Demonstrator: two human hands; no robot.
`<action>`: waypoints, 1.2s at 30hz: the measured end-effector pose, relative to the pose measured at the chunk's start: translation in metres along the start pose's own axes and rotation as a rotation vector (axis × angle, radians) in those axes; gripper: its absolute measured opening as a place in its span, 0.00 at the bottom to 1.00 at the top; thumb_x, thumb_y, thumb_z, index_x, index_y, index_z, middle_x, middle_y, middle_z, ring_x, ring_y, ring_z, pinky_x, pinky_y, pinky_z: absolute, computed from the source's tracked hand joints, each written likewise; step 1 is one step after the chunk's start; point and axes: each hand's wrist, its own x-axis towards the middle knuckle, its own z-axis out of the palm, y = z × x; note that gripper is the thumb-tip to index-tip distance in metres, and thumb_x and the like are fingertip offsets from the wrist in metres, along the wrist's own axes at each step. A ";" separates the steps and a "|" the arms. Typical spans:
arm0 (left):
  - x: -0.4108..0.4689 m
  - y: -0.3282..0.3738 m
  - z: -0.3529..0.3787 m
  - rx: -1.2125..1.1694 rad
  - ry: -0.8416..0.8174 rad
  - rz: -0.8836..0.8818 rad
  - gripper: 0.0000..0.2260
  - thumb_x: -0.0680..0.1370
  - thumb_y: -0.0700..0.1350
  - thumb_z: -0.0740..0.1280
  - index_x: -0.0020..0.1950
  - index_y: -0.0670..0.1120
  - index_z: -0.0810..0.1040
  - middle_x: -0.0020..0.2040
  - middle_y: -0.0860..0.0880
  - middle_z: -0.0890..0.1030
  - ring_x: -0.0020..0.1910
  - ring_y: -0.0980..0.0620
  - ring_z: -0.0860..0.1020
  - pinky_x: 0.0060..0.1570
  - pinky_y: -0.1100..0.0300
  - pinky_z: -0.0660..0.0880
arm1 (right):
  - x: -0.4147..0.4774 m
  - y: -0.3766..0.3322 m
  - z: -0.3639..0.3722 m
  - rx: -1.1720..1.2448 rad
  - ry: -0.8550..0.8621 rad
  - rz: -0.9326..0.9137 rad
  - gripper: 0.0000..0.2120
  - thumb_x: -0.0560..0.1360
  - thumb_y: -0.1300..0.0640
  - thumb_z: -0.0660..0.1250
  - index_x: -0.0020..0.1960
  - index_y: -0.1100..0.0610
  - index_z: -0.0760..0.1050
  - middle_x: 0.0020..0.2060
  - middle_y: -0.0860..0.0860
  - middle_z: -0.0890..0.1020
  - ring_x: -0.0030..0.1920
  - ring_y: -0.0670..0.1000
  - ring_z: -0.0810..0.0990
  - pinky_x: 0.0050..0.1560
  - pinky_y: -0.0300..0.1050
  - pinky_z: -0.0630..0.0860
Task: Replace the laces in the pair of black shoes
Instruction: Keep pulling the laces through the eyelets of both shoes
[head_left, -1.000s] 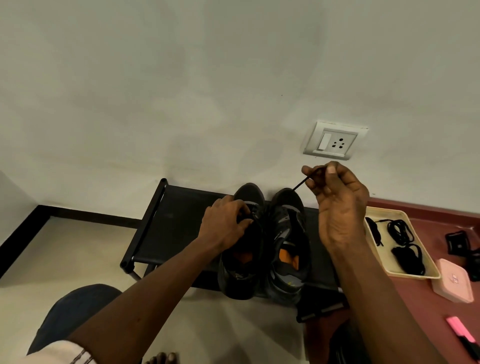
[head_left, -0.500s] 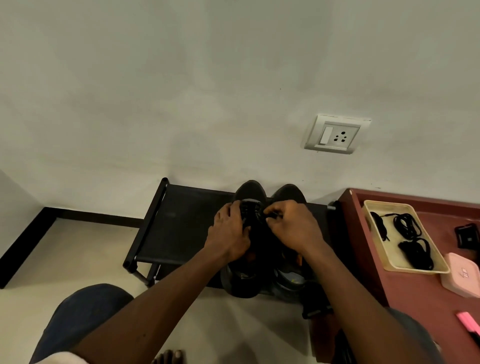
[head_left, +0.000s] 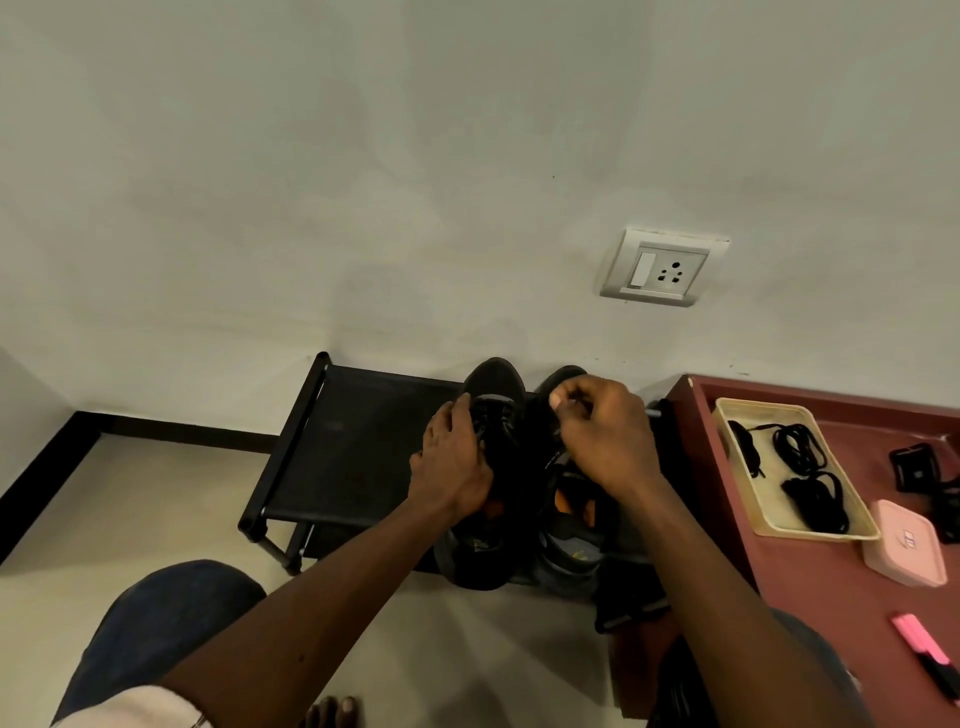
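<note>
Two black shoes stand side by side on a low black rack (head_left: 343, 447), toes toward the wall. My left hand (head_left: 451, 462) grips the left shoe (head_left: 496, 395) over its laced upper. My right hand (head_left: 605, 441) hovers over the right shoe (head_left: 569, 551), fingers curled and pinching a thin black lace (head_left: 555, 434) near the left shoe's eyelets. Most of the lace is hidden between my hands. Orange insoles show inside both shoes.
A red-brown table (head_left: 831, 613) stands to the right with a cream tray (head_left: 748, 499) holding coiled black laces (head_left: 800, 447). A pink box (head_left: 906, 548), a pink marker (head_left: 922, 642) and a black object (head_left: 914, 467) lie there too. A wall socket (head_left: 662, 267) sits above.
My right hand came down from its raised pull near the socket to the left shoe's eyelets, then lifted slightly up and right with the lace. The left hand stayed on the shoe.
</note>
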 end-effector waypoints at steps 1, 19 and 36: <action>0.000 0.000 0.000 -0.004 0.000 -0.002 0.32 0.83 0.47 0.62 0.83 0.50 0.51 0.83 0.45 0.55 0.82 0.40 0.56 0.75 0.31 0.59 | 0.000 0.000 -0.004 0.083 0.036 -0.001 0.07 0.80 0.53 0.69 0.44 0.48 0.82 0.36 0.44 0.82 0.38 0.43 0.80 0.40 0.42 0.76; -0.004 0.003 -0.001 -0.040 0.008 -0.017 0.33 0.82 0.42 0.64 0.83 0.50 0.52 0.82 0.44 0.58 0.80 0.39 0.60 0.75 0.33 0.62 | 0.005 0.009 -0.031 0.428 0.218 0.008 0.05 0.82 0.56 0.67 0.49 0.48 0.78 0.33 0.44 0.80 0.31 0.43 0.75 0.33 0.40 0.71; 0.010 0.004 -0.007 0.138 -0.108 0.033 0.40 0.78 0.54 0.71 0.82 0.51 0.51 0.82 0.43 0.56 0.79 0.37 0.59 0.74 0.32 0.63 | 0.017 -0.012 0.029 -0.498 -0.229 -0.162 0.14 0.80 0.61 0.63 0.62 0.51 0.78 0.50 0.53 0.85 0.50 0.57 0.82 0.57 0.55 0.77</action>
